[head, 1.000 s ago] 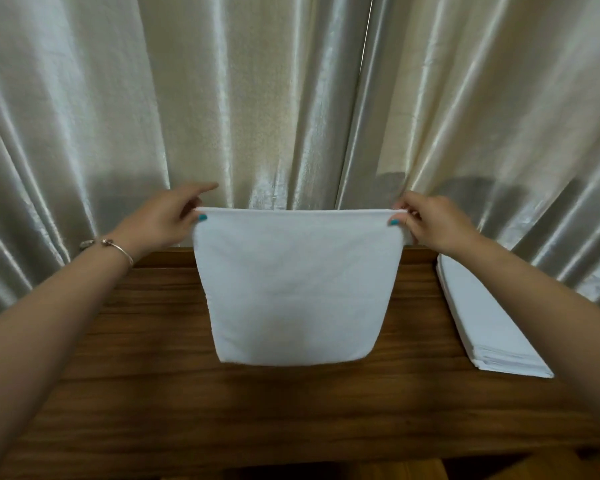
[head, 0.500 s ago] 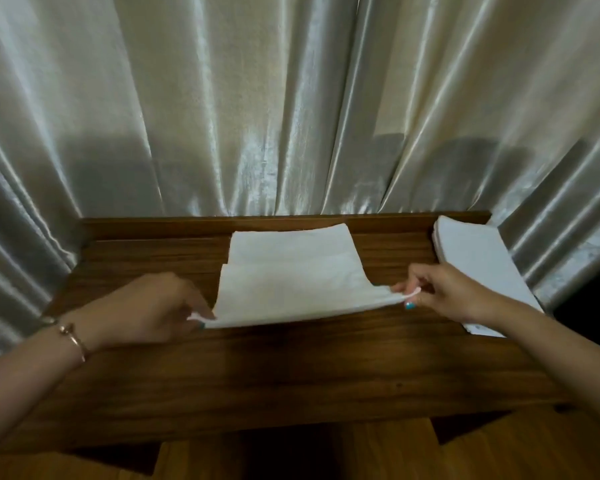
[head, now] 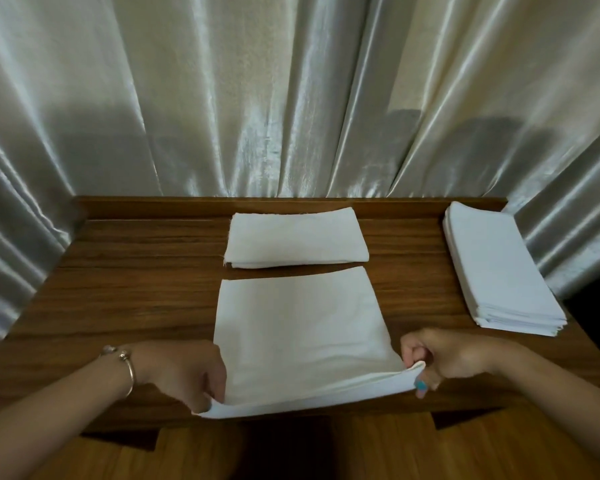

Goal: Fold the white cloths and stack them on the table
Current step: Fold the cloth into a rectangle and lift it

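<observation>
A white cloth lies spread on the wooden table, its near edge lifted off the wood. My left hand pinches the near left corner, and my right hand pinches the near right corner. Behind it, by the table's back edge, rests a folded white cloth. A stack of folded white cloths sits at the table's right end.
Shiny cream curtains hang close behind and beside the table. The table has a raised back lip. Wooden floor shows below the near edge.
I have lowered the cloth from hanging in the air onto the table and drawn its near edge toward me. The folded cloth behind it has come into view.
</observation>
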A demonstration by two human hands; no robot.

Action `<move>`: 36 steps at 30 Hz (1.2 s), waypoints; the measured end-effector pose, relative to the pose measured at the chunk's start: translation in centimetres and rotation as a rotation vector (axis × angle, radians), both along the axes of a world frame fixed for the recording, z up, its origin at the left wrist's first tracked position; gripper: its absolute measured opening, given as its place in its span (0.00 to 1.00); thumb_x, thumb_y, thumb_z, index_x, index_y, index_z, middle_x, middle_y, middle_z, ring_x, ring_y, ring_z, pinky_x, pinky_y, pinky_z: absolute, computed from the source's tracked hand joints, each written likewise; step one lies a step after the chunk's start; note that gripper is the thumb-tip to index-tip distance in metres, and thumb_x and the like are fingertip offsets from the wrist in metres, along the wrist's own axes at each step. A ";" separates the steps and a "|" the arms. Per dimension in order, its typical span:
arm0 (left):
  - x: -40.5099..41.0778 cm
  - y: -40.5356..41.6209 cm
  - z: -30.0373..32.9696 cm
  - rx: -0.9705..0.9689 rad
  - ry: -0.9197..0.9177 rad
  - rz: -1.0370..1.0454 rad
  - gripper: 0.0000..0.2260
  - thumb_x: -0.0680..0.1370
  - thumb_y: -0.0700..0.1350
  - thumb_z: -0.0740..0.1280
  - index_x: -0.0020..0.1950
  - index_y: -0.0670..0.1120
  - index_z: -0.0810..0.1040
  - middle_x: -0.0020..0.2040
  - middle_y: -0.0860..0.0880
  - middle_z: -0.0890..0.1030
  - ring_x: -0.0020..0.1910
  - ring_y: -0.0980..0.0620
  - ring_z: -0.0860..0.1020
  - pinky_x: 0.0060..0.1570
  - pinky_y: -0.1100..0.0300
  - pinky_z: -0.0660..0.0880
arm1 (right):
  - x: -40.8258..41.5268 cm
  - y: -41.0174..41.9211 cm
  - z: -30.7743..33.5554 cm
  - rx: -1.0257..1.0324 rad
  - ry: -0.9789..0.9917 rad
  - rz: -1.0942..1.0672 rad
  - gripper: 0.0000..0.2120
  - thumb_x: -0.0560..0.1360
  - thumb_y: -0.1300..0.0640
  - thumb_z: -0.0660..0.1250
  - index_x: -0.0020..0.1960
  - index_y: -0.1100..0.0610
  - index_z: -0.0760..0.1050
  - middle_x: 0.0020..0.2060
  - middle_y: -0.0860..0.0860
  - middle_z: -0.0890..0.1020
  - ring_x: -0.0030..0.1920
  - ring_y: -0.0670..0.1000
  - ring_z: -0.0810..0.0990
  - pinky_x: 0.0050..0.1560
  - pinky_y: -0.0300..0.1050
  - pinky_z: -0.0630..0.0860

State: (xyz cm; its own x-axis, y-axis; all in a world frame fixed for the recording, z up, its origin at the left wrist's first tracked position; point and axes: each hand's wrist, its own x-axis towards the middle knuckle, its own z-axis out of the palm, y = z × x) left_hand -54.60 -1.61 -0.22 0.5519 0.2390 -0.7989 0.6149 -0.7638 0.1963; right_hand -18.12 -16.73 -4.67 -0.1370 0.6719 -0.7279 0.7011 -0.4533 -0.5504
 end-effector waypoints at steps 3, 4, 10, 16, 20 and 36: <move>-0.6 1.6 -2.9 -0.098 0.032 0.061 0.12 0.74 0.48 0.68 0.57 0.52 0.80 0.56 0.55 0.81 0.57 0.56 0.78 0.60 0.58 0.76 | 0.0 1.2 -0.1 -0.096 0.052 0.058 0.11 0.71 0.66 0.72 0.49 0.53 0.80 0.40 0.45 0.84 0.45 0.46 0.84 0.47 0.41 0.79; -0.8 2.6 -3.6 -0.128 0.012 0.101 0.11 0.74 0.49 0.68 0.56 0.53 0.80 0.55 0.57 0.81 0.56 0.57 0.78 0.59 0.58 0.76 | 0.0 1.8 -0.2 -0.074 0.034 0.081 0.11 0.71 0.65 0.71 0.44 0.49 0.81 0.39 0.44 0.83 0.43 0.44 0.83 0.46 0.39 0.78; -1.1 8.2 -6.9 -0.136 -0.367 0.561 0.07 0.78 0.47 0.63 0.55 0.52 0.78 0.54 0.51 0.80 0.55 0.52 0.77 0.58 0.55 0.75 | 2.3 5.5 -2.8 0.301 0.026 -0.321 0.02 0.73 0.57 0.71 0.45 0.55 0.81 0.44 0.51 0.84 0.49 0.50 0.82 0.55 0.47 0.75; 1.9 9.1 -11.1 -0.082 -0.863 1.207 0.06 0.82 0.46 0.57 0.57 0.48 0.71 0.49 0.45 0.80 0.48 0.46 0.80 0.45 0.53 0.78 | 0.1 9.0 -6.6 0.570 0.183 -0.808 0.04 0.78 0.54 0.64 0.53 0.49 0.74 0.47 0.49 0.83 0.47 0.50 0.83 0.48 0.49 0.81; 4.1 8.8 -14.4 0.210 -1.004 1.187 0.06 0.81 0.39 0.58 0.55 0.48 0.69 0.41 0.47 0.77 0.38 0.49 0.76 0.34 0.60 0.72 | -1.1 11.3 -10.4 0.710 0.012 -0.887 0.02 0.79 0.54 0.62 0.51 0.51 0.71 0.38 0.51 0.76 0.34 0.47 0.74 0.34 0.41 0.72; 11.6 3.2 -18.0 0.945 -0.843 0.646 0.22 0.76 0.45 0.64 0.70 0.45 0.67 0.68 0.42 0.72 0.69 0.42 0.69 0.69 0.41 0.63 | -10.3 13.2 -14.2 0.919 -0.843 -0.245 0.23 0.77 0.45 0.60 0.70 0.46 0.65 0.69 0.53 0.71 0.70 0.56 0.69 0.69 0.58 0.64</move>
